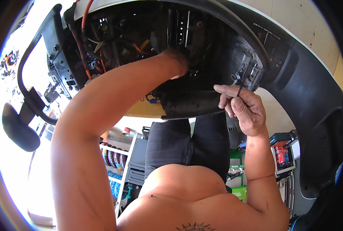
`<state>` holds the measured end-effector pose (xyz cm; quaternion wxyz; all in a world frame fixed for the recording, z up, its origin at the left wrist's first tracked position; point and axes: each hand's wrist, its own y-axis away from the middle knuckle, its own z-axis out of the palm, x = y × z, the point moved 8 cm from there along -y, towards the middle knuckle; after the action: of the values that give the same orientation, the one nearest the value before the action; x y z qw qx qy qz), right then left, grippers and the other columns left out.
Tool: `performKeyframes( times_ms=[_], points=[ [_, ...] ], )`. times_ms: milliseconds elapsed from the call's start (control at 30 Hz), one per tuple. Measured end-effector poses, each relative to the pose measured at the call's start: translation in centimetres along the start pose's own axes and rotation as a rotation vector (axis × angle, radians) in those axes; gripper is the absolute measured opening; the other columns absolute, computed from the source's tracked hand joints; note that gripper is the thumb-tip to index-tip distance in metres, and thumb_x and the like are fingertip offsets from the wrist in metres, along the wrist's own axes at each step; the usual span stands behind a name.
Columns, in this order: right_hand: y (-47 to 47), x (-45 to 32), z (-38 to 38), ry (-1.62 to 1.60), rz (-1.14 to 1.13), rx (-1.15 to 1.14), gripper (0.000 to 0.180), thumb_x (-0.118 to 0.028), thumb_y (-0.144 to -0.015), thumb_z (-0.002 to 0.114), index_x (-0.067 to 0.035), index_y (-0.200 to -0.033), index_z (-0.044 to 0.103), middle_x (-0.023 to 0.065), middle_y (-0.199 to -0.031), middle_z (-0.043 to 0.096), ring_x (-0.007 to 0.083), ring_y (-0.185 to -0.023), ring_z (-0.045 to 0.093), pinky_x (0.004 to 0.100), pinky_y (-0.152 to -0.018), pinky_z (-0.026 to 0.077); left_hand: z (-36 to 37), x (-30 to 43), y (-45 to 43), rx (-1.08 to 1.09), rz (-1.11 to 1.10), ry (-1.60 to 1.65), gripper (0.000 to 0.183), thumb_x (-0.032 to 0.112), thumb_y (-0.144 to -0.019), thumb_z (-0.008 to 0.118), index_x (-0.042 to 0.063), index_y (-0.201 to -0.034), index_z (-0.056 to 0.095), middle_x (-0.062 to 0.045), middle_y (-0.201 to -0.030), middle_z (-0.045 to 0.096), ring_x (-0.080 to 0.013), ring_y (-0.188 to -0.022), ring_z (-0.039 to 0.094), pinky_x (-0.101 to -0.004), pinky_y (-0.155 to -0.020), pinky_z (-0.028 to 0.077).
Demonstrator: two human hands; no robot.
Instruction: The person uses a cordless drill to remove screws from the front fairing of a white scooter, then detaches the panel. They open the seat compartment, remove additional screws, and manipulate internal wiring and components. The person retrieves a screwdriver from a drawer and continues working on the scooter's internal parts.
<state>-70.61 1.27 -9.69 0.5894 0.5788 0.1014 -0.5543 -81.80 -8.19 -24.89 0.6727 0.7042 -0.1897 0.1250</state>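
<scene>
My left hand (174,62) reaches into a dark open vehicle compartment (217,37). It looks blurred, and its fingers are mostly hidden in shadow, so what they touch cannot be made out. At the compartment's right side, my right hand (248,111) is raised, with dirty fingertips. A thin dark strip (240,90), perhaps a cable tie, is pinched between its thumb and index finger. Just beyond that hand is a metal latch-like mechanism (248,72). Orange cables (80,52) and other wiring run along the compartment's left side.
A black rubber-like seal (246,24) curves along the opening. At left, a mirror (20,127) juts out on a bent black arm. Behind my legs (188,144) stand a grey drawer cabinet (138,153), a shelf with ring-shaped goods (115,156) and another with boxes (282,156).
</scene>
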Motion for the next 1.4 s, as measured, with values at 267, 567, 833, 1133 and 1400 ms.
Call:
performKeyframes(
  times_ms=[267,567,833,1133,1400],
  points=[
    [-9.3,3.1,5.3,0.598,0.13,-0.554,0.029,-0.023,-0.089,0.053,0.003,-0.093,0.066,0.0121,-0.069,0.063,0.025,-0.064,0.057,0.0356,-0.065,0.046,12.2,-2.2,2.3,0.369,-0.22,0.385,0.037,0.005,-0.075,0.061,0.005,-0.111,0.059,-0.014,-0.109,0.063,-0.0294,-0.101,0.061,-0.0385,-0.082,0.051],
    [-17.4,32.6,8.7,-0.044,1.155,0.054,0.004,-0.012,-0.08,0.056,-0.012,-0.077,0.053,0.0036,-0.059,0.047,0.0139,-0.045,0.036,0.0268,-0.04,0.027,11.7,-2.4,1.5,0.214,-0.279,0.374,0.022,0.012,-0.08,0.052,0.003,-0.095,0.065,-0.016,-0.107,0.062,-0.0284,-0.098,0.061,-0.0388,-0.082,0.051],
    [-14.0,38.3,12.2,-0.434,1.012,0.171,0.006,-0.014,-0.078,0.057,-0.011,-0.072,0.057,0.0039,-0.061,0.05,0.0151,-0.047,0.043,0.0285,-0.038,0.032,13.3,-1.8,5.3,0.449,-0.204,0.628,0.022,0.006,-0.079,0.051,0.0,-0.097,0.063,-0.021,-0.113,0.056,-0.0355,-0.094,0.061,-0.0394,-0.079,0.052],
    [-14.4,32.8,13.2,-0.209,1.148,-0.022,0.003,-0.01,-0.08,0.057,-0.01,-0.077,0.059,0.0038,-0.067,0.058,0.012,-0.042,0.047,0.0207,-0.035,0.034,13.5,-1.3,7.0,0.487,-0.236,0.467,0.025,0.009,-0.079,0.053,-0.002,-0.099,0.062,-0.02,-0.109,0.057,-0.0343,-0.101,0.058,-0.0408,-0.082,0.051],
    [-14.7,32.5,15.8,-0.617,1.125,0.014,0.003,-0.009,-0.082,0.055,-0.011,-0.08,0.056,0.0026,-0.065,0.056,0.0106,-0.043,0.048,0.0191,-0.034,0.032,11.4,-6.9,1.8,0.53,-0.345,0.505,0.033,0.019,-0.078,0.062,0.002,-0.106,0.06,-0.019,-0.112,0.057,-0.0329,-0.104,0.056,-0.0423,-0.086,0.047]
  ],
)
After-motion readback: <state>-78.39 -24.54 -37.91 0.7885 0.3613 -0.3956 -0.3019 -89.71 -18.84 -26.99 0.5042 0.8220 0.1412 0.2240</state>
